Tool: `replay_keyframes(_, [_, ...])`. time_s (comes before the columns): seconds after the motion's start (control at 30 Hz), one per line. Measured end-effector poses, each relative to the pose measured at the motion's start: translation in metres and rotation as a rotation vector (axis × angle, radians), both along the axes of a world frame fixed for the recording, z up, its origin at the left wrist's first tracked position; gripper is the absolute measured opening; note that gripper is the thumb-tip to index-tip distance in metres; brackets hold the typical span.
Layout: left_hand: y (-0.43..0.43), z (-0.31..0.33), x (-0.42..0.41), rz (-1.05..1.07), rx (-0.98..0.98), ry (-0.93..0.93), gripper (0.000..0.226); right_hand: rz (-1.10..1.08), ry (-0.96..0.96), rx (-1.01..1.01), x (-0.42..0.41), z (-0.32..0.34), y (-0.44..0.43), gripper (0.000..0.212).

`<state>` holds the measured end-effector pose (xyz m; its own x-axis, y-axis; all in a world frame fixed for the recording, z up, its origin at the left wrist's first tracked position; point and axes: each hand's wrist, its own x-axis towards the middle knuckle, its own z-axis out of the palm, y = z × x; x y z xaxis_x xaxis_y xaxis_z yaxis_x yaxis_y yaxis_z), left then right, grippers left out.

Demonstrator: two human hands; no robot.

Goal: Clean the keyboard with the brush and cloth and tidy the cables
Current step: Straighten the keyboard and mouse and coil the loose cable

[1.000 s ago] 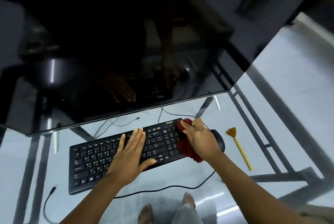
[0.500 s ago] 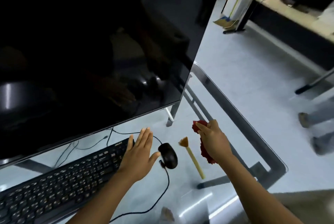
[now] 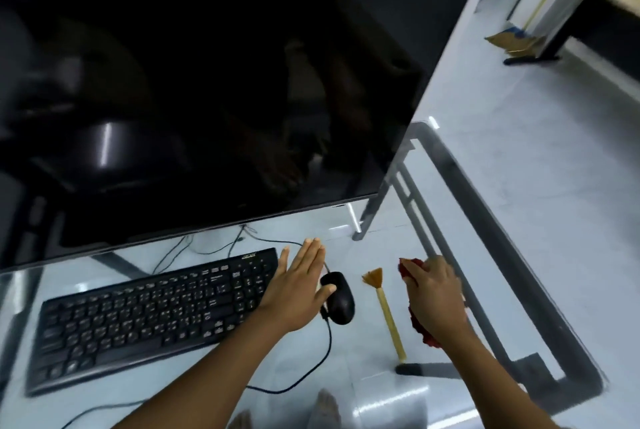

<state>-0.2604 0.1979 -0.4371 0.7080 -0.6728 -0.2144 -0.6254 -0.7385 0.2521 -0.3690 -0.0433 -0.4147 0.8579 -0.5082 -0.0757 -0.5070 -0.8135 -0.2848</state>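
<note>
A black keyboard lies on the glass desk at the lower left. My left hand hovers flat and open over its right end, with the thumb at the black mouse. A small brush with a yellow handle and tan bristles lies right of the mouse. My right hand presses a red cloth down on the glass, right of the brush. A black cable runs from the mouse toward the front edge, and thin cables lie behind the keyboard.
A large dark monitor fills the upper left, on a metal foot. The glass desk's grey frame runs along its right edge. My bare feet show through the glass. A broom and dustpan stand at the far right.
My right hand carried the red cloth off the keyboard, past the mouse and brush, onto the glass at the right. My left hand slid from the keys to the keyboard's right end.
</note>
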Motion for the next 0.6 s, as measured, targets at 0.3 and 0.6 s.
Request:
replay_keyframes(0.3, [0.131, 0.004, 0.002, 0.447, -0.137, -0.031, 0.089, 0.443, -0.042, 0.142, 0.054, 0.008, 0.126, 0.052])
replay_keyframes(0.6, [0.297, -0.018, -0.037, 0.914, -0.222, 0.024, 0.131, 0.379, 0.204, 0.372, 0.052, -0.017, 0.196, 0.082])
